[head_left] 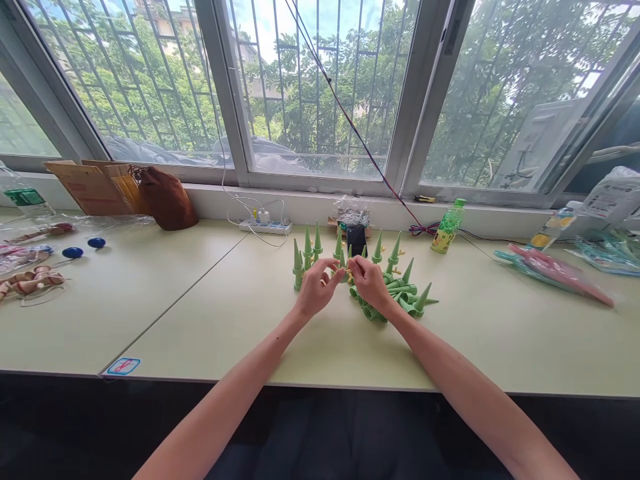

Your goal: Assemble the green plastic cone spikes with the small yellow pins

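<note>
My left hand (319,288) is over the table with its fingers curved and a gap between thumb and forefinger. I see nothing held in it. Close beside it, the fingers of my right hand (369,280) are pinched together; whatever is in them is too small or hidden to name. Around both hands stand green cone-shaped spikes (317,241), several with small yellow valve-like pieces (399,271) on their sides. Under and right of my right hand lies a pile of loose green spikes (407,293), some showing hollow round ends. My hands partly hide the spikes behind them.
A black object (357,240) stands behind the spikes. Further back are a power strip (266,227) and a green-capped bottle (449,227). Plastic-wrapped items (555,273) lie at right. A brown pouch (164,200), cardboard (90,190) and blue balls (73,253) are at left.
</note>
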A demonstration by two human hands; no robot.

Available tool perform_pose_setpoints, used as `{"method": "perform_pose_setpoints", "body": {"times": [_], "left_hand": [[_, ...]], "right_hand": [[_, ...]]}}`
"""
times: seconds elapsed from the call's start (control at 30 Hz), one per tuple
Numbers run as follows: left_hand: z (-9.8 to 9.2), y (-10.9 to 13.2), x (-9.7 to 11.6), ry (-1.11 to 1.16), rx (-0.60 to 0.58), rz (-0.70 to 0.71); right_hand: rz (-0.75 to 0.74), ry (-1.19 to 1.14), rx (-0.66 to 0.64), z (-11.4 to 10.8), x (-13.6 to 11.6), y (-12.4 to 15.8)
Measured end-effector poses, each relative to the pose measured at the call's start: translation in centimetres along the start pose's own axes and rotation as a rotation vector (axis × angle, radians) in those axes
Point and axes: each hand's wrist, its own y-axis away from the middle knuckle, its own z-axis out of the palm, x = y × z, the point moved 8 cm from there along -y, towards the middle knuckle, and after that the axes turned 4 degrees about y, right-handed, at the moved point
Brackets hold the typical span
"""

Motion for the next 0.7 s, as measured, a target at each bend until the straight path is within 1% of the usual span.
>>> {"method": "perform_pose_setpoints", "body": {"times": [0.1, 0.23, 0.3, 0.5, 0.6, 0.7], "left_hand": [[-0.1, -0.1, -0.9, 0.053, -0.002, -0.112], [1.0, 0.2, -2.7, 0.155, -0.136, -0.335], [1.6, 0.5, -3.3, 0.19, -0.195, -0.415], [3.1, 1.5, -4.2, 0.382, -0.356, -0.597], [3.2, 1.7, -4.4, 0.444, -0.37, -0.646], [3.2, 1.8, -4.5, 0.5, -0.368, -0.664]], "right_hand": [[0.006, -0.006, 0.013, -0.3, 0.0, 0.0], [-0.036, 0.032, -0.005, -0.1, -0.3, 0.2], [-0.058, 0.05, -0.011, 0.0, -0.5, 0.2], [-0.083, 0.05, -0.014, 0.0, -0.9, 0.3], [-0.086, 0.029, -0.029, 0.0, -1.0, 0.3], [-0.092, 0.002, -0.034, 0.0, -1.1, 0.3]]}}
